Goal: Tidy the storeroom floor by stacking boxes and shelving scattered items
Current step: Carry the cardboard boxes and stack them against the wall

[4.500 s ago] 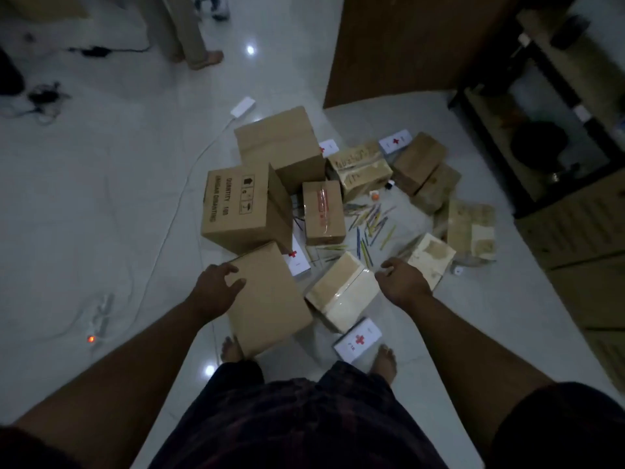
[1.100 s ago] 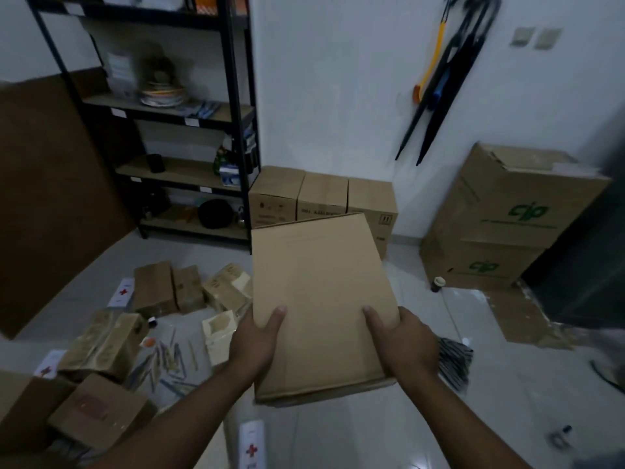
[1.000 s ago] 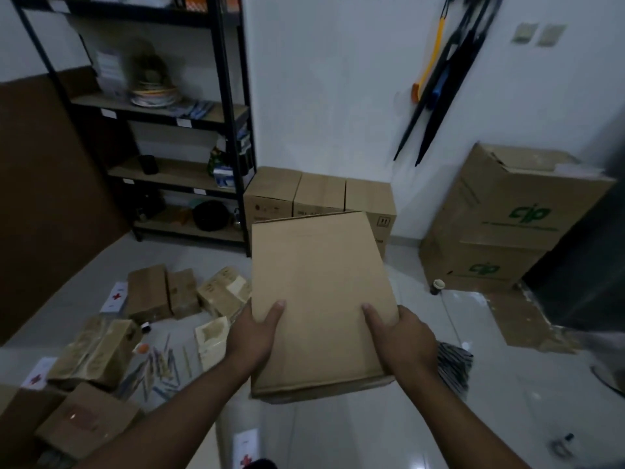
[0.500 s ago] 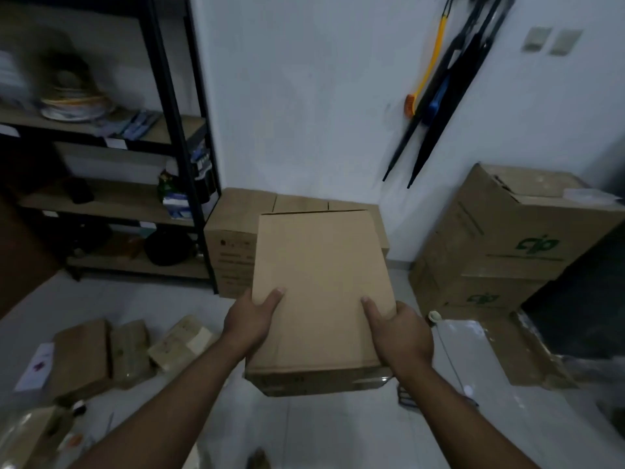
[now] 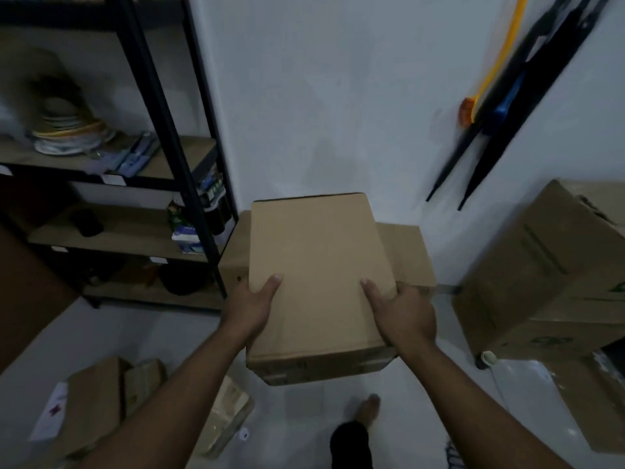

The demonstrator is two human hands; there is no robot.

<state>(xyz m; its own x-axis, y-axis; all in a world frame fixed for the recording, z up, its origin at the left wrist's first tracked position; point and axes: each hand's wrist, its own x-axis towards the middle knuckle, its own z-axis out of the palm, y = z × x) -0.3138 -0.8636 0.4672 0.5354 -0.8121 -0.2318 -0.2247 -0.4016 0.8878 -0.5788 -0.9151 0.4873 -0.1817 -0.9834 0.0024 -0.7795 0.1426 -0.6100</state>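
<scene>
Both hands, left grip (image 5: 250, 308) & right grip (image 5: 404, 314), are clamping the cardboard box (image 5: 318, 282) midair above the wall boxes (image 5: 409, 255), w/ loose boxes (image 5: 98, 401) waiting on the floor (image 5: 111, 336), so barely started imo.

1 head-worn view looks forward and down, close over the carried box (image 5: 318, 275).
</scene>
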